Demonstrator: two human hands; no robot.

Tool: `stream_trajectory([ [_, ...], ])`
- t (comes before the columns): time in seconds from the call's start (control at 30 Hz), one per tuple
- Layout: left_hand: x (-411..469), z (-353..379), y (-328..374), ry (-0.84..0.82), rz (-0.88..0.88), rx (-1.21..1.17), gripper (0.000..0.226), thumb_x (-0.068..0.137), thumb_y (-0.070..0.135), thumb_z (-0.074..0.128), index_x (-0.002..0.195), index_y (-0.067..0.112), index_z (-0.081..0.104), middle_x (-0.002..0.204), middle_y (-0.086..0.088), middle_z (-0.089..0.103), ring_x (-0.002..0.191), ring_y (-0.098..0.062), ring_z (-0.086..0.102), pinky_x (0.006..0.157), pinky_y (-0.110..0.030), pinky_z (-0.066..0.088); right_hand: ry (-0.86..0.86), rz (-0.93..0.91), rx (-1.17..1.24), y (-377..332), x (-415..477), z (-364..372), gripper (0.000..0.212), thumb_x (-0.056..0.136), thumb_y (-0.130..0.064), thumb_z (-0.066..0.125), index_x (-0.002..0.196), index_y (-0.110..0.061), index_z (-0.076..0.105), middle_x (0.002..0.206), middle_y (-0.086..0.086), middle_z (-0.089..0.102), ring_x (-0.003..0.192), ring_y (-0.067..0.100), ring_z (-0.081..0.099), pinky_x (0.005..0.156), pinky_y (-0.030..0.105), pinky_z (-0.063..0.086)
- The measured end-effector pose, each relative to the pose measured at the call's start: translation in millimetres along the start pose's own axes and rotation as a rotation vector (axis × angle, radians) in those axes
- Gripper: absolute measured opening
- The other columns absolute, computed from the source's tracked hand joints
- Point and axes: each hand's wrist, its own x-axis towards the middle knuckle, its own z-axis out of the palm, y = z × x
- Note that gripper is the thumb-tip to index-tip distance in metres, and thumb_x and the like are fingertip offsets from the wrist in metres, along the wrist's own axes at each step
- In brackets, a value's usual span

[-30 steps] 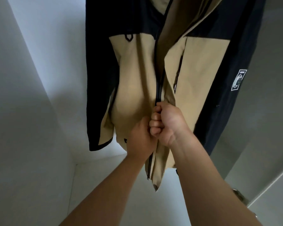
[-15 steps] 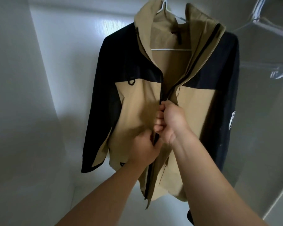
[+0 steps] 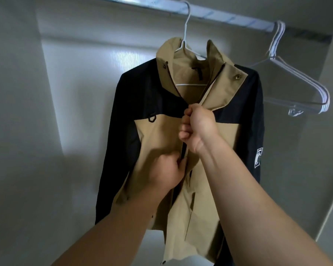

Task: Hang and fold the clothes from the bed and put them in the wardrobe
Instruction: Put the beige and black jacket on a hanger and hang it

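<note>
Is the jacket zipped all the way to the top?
No, the jacket is open at the collar above the right hand, and the hanger shows inside.

Body in view: two bare forearms, uncovered up to frame edge, plus bare left hand (image 3: 167, 169) and bare right hand (image 3: 197, 125). Tendon ridge shows at right wrist, right forearm looks bulkier, nearer the lens

The jacket (image 3: 158, 135) is smooth, thin cloth that looks dull, not shiny, with one small shiny metal snap (image 3: 238, 77) on the collar. Its thin white hanger (image 3: 190, 85) has a smooth coat, like the spare hangers (image 3: 324, 96). The rail (image 3: 229, 13) looks like shiny metal, and the wardrobe wall (image 3: 81, 93) is smooth and a bit glossy.
</note>
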Motion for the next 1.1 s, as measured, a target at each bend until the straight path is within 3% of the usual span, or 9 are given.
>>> stream_trajectory([
  [0.1,19,-24,10,0.11,0.015,0.005,0.029,0.098,0.048,0.049,0.094,0.022,0.061,0.076,-0.001,0.063,0.062,-0.018,0.059,0.054,-0.03,0.045,-0.01,-0.018,0.002,-3,-1,2,0.031,0.099,-0.023,0.039,0.068,-0.022,0.041,0.042,-0.008,0.031,0.033,0.01,0.021,0.038,0.018,0.015],
  [0.23,22,-31,14,0.067,0.073,0.019,0.03,0.103,0.033,0.048,0.098,0.012,0.069,0.085,-0.009,0.071,0.075,-0.028,0.068,0.059,-0.033,0.045,-0.024,0.014,-0.008,-6,-5,9,0.03,0.098,-0.021,0.038,0.068,-0.022,0.04,0.041,-0.007,0.031,0.032,0.009,0.021,0.038,0.017,0.015],
  [0.3,20,-29,11,0.054,0.055,-0.01,0.032,0.104,0.035,0.047,0.099,0.013,0.069,0.085,-0.008,0.07,0.076,-0.027,0.068,0.066,-0.037,0.053,-0.02,-0.007,-0.047,-12,-9,13,0.031,0.098,-0.021,0.038,0.068,-0.023,0.04,0.042,-0.008,0.032,0.033,0.009,0.021,0.038,0.018,0.015],
  [0.47,19,-25,5,0.079,0.053,-0.029,0.03,0.103,0.037,0.052,0.08,0.019,0.057,0.071,-0.004,0.061,0.063,-0.025,0.061,0.057,-0.034,0.048,-0.057,-0.212,-0.057,-60,-19,37,0.03,0.095,-0.013,0.034,0.068,-0.024,0.039,0.042,-0.009,0.032,0.033,0.009,0.021,0.039,0.017,0.017],
  [0.6,18,-27,1,0.035,0.024,0.009,0.03,0.104,0.041,0.048,0.079,0.026,0.052,0.065,0.007,0.053,0.056,-0.01,0.054,0.053,-0.028,0.043,-0.052,-0.293,-0.103,-79,-19,44,0.035,0.095,-0.011,0.032,0.063,-0.023,0.041,0.043,-0.008,0.032,0.032,0.01,0.022,0.04,0.018,0.019],
  [0.8,33,-49,-3,-0.08,0.02,-0.009,0.04,0.096,0.061,0.05,0.073,0.028,0.051,0.064,0.004,0.06,0.056,-0.013,0.059,0.047,-0.027,0.041,-0.092,-0.313,-0.234,-64,-8,18,0.038,0.103,-0.037,0.038,0.072,-0.021,0.052,0.052,-0.005,0.039,0.037,0.011,0.029,0.039,0.021,0.022],
  [0.9,45,-80,1,0.037,0.081,-0.062,0.037,0.096,0.062,0.047,0.079,0.03,0.056,0.065,0.005,0.063,0.058,-0.01,0.061,0.053,-0.033,0.051,-0.043,-0.392,-0.509,-60,-7,2,0.057,0.102,-0.053,0.034,0.078,-0.012,0.066,0.052,-0.002,0.057,0.036,0.013,0.042,0.037,0.019,0.03],
  [1.0,70,-117,16,0.336,0.221,-0.136,0.018,0.099,0.042,0.053,0.094,0.025,0.057,0.084,0.009,0.063,0.071,-0.011,0.061,0.064,-0.034,0.052,0.282,-0.714,-0.908,-51,-1,-15,0.054,0.094,-0.06,0.04,0.071,-0.018,0.065,0.066,0.002,0.067,0.062,0.022,0.063,0.055,0.03,0.046],
  [1.1,99,-154,41,0.527,0.333,-0.183,0.024,0.094,0.04,0.06,0.106,0.019,0.054,0.105,0.008,0.052,0.069,-0.007,0.05,0.063,-0.019,0.04,0.477,-0.869,-1.138,-46,9,-20,0.047,0.085,-0.065,0.056,0.103,-0.022,0.053,0.095,-0.003,0.06,0.081,0.022,0.058,0.067,0.038,0.049],
])
